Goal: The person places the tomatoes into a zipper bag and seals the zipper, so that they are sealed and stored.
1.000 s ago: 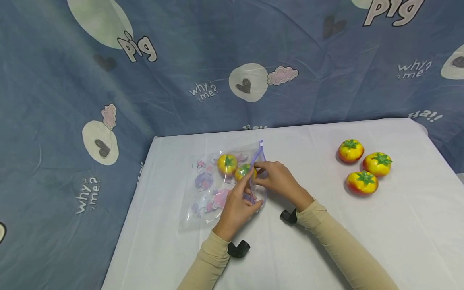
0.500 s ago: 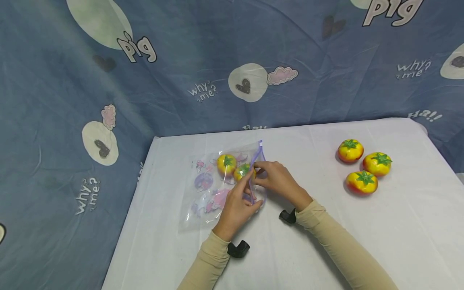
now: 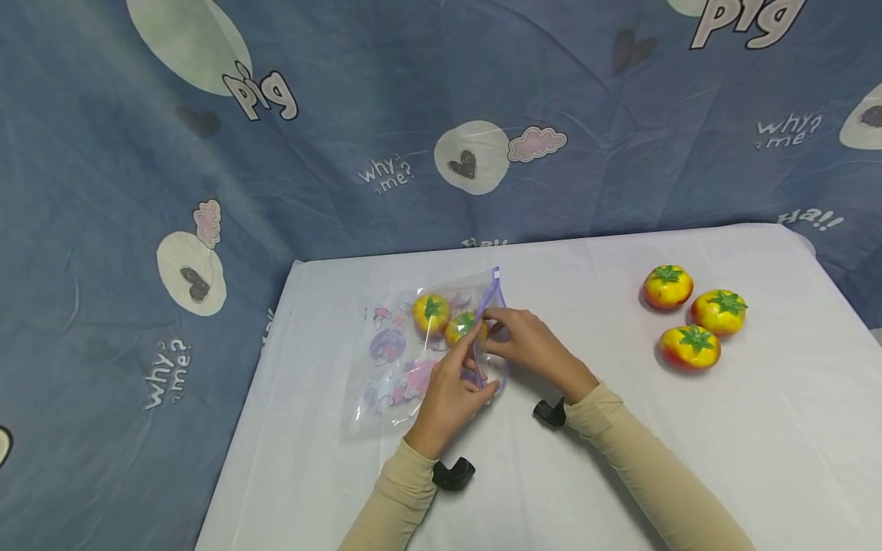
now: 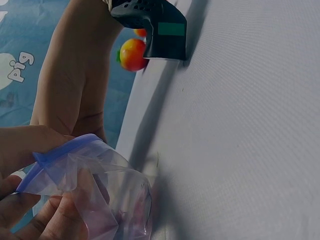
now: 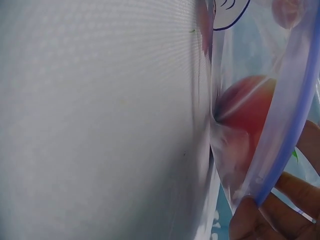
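A clear zip bag (image 3: pixel 386 390) with purple edging and printed pink and purple pictures lies on the white table. Two yellow-red toy tomatoes are inside it, one farther back (image 3: pixel 431 314) and one (image 3: pixel 460 329) close to the mouth, partly covered by fingers. My left hand (image 3: pixel 448 398) holds the bag's mouth from the near side, thumb and fingers spread along the edging. On the other side of the mouth, my right hand (image 3: pixel 527 340) pinches the purple edge. In the right wrist view a reddish tomato (image 5: pixel 247 105) shows through the plastic, with fingers (image 5: pixel 290 215) gripping the rim below.
Three more toy tomatoes stand together at the table's right: a rear one (image 3: pixel 667 288), a right one (image 3: pixel 719 312) and a front one (image 3: pixel 690 348). A blue printed cloth (image 3: pixel 551 199) hangs behind the white table (image 3: pixel 620 474). Each wrist wears a black camera mount (image 3: pixel 453 474).
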{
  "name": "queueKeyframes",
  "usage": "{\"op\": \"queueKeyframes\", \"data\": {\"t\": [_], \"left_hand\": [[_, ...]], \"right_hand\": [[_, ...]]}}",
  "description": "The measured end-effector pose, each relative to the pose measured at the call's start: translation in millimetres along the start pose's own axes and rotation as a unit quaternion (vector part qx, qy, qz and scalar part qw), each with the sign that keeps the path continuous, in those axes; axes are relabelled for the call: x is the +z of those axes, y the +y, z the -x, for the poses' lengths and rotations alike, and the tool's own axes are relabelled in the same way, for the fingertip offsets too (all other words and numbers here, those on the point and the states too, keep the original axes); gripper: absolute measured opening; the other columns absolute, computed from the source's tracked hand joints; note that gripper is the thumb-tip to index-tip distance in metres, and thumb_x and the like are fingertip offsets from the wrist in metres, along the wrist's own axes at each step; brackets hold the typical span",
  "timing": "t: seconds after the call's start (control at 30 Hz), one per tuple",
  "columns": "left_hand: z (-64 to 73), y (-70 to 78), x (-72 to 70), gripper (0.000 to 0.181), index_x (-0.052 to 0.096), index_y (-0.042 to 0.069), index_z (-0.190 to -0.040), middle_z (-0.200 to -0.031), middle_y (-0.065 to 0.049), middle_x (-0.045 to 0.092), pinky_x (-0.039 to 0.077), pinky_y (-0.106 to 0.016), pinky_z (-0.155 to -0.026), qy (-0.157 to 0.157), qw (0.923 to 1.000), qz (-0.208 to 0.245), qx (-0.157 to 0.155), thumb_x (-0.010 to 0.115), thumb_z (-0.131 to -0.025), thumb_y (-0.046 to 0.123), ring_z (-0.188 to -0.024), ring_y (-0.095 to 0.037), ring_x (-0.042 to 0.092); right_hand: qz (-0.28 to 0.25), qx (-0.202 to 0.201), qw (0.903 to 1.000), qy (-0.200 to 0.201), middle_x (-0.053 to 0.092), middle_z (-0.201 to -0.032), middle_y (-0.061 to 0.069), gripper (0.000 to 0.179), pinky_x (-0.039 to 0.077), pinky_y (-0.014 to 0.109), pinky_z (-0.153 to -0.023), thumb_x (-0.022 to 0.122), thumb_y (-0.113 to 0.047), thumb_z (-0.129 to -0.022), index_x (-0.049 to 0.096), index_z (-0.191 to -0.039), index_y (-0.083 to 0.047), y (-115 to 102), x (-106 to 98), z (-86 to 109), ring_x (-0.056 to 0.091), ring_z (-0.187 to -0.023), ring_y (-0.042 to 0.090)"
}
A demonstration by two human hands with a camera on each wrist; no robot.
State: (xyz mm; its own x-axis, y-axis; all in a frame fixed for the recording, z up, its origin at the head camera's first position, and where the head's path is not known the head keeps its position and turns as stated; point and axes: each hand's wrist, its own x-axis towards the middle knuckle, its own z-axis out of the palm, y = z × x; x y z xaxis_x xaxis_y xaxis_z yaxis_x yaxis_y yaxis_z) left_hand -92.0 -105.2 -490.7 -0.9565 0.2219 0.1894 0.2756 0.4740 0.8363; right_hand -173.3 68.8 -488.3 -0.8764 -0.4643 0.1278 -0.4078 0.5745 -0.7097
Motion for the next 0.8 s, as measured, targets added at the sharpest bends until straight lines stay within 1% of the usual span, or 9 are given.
{"op": "queueKeyframes", "data": {"t": [0.2,0.47,0.63,0.8], "left_hand": [[0.1,-0.6,0.2,0.095,0.041,0.014,-0.158,-0.091,-0.009,0.064,0.060,-0.018,-0.061,0.001,1.0000,-0.003,0.002,0.086,-0.077,-0.004,-0.086,-0.022,0.066],[0.0,-1.3,0.2,0.095,0.041,0.015,-0.159,-0.091,-0.010,0.064,0.060,-0.017,-0.061,0.003,0.9999,-0.010,0.000,0.086,-0.077,-0.004,-0.086,-0.019,0.065],[0.0,-1.8,0.0,0.095,0.041,0.016,-0.158,-0.092,-0.010,0.064,0.060,-0.017,-0.061,0.004,0.9999,-0.010,0.002,0.086,-0.077,-0.003,-0.086,-0.020,0.066],[-0.2,-1.9,0.0,0.095,0.041,0.015,-0.158,-0.092,-0.009,0.063,0.060,-0.017,-0.061,0.002,0.9999,-0.010,0.004,0.086,-0.077,-0.004,-0.087,-0.020,0.065]], "right_hand": [[-0.019,-0.004,0.9998,-0.006,0.076,-0.116,0.013,0.043,0.061,0.046,-0.089,0.081,-0.020,-0.089,0.068,-0.127,-0.005,1,-2,2.8,0.074,-0.103,0.028],[-0.016,-0.005,0.9999,-0.004,0.074,-0.124,0.015,0.054,0.061,0.044,-0.087,0.084,-0.021,-0.087,0.065,-0.135,-0.003,2,-4,6.9,0.074,-0.105,0.029],[-0.008,-0.006,0.9999,0.008,0.074,-0.124,0.015,0.059,0.061,0.045,-0.088,0.085,-0.025,-0.086,0.064,-0.137,-0.004,2,-6,11.6,0.074,-0.105,0.028],[-0.004,-0.017,0.9993,0.033,0.074,-0.126,0.014,0.059,0.060,0.048,-0.090,0.086,-0.026,-0.085,0.066,-0.135,-0.004,2,-10,18.2,0.074,-0.105,0.029]]}}
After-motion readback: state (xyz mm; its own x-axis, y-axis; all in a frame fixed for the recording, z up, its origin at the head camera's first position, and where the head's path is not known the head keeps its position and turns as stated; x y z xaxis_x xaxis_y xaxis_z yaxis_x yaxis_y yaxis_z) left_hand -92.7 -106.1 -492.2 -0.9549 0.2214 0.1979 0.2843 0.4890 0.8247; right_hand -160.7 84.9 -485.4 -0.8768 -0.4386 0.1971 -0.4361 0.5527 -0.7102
